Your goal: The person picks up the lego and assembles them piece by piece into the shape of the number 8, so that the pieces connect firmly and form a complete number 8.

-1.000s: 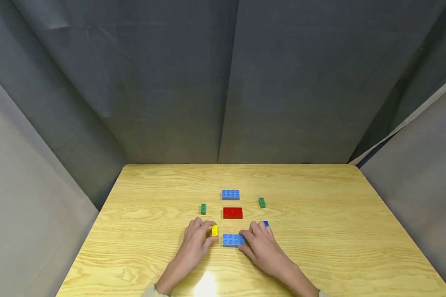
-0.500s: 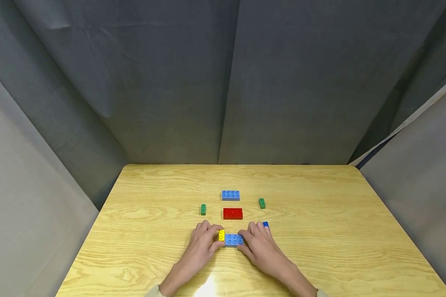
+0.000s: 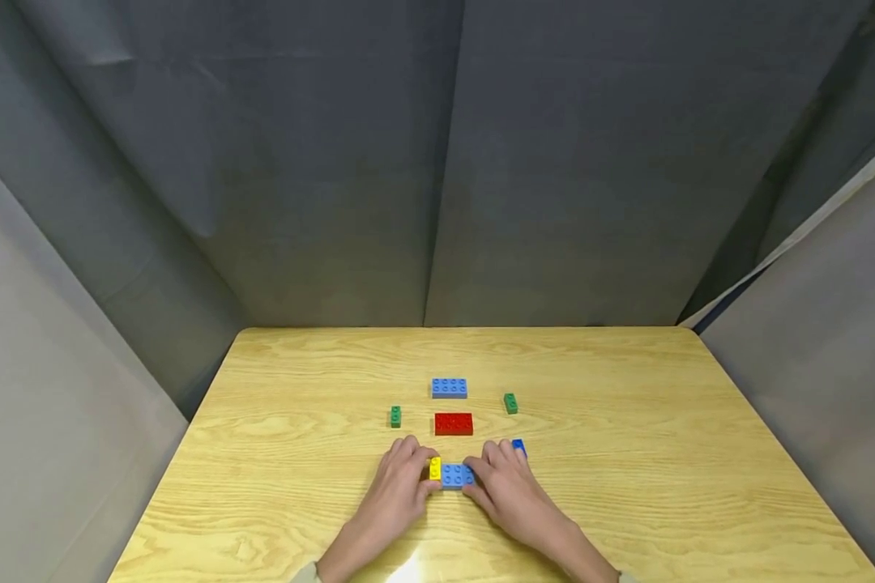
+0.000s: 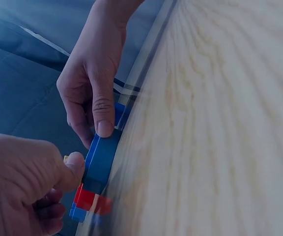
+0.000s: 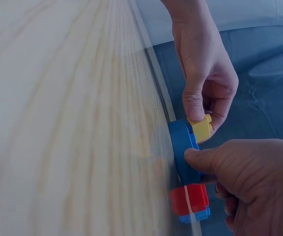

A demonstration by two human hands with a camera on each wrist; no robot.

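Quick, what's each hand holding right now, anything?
Left hand: pinching the small yellow brick between thumb and fingers.
Right hand: gripping the right end of the nearer light blue brick.

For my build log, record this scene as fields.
Left grip: pinches yellow two-stud brick
Right grip: holds near blue brick by right end
Yellow two-stud brick: over that brick's left end; seating unclear
Beyond: red brick, then far blue brick
Sides: left green two-stud brick, right green two-stud brick
Partly hidden: dark blue brick
Surface: wood-grain table
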